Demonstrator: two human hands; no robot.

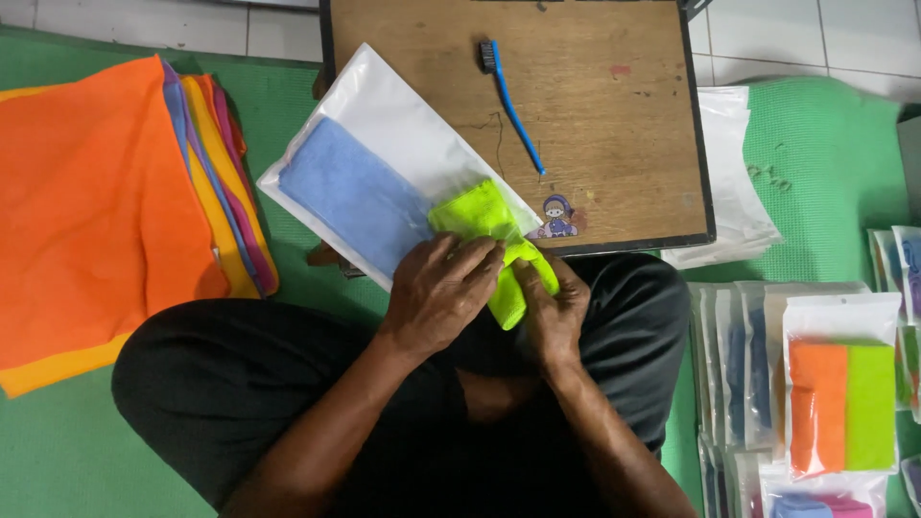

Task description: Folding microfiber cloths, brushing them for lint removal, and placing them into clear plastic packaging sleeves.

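A clear plastic bag (384,115) lies across the near left corner of a small wooden table (595,125), with a folded blue cloth (350,192) inside it. A folded lime-green cloth (480,216) sits partly in the bag's mouth. My left hand (441,293) grips the bag's open edge and the green cloth. My right hand (552,312) holds the green cloth's near end from the right. Both hands rest above my lap.
A blue toothbrush (508,101) lies on the table. A stack of orange, yellow and purple cloths (106,211) sits on the green mat at left. Empty clear bags (734,192) lie right of the table; several filled packets (839,393) are spread at right.
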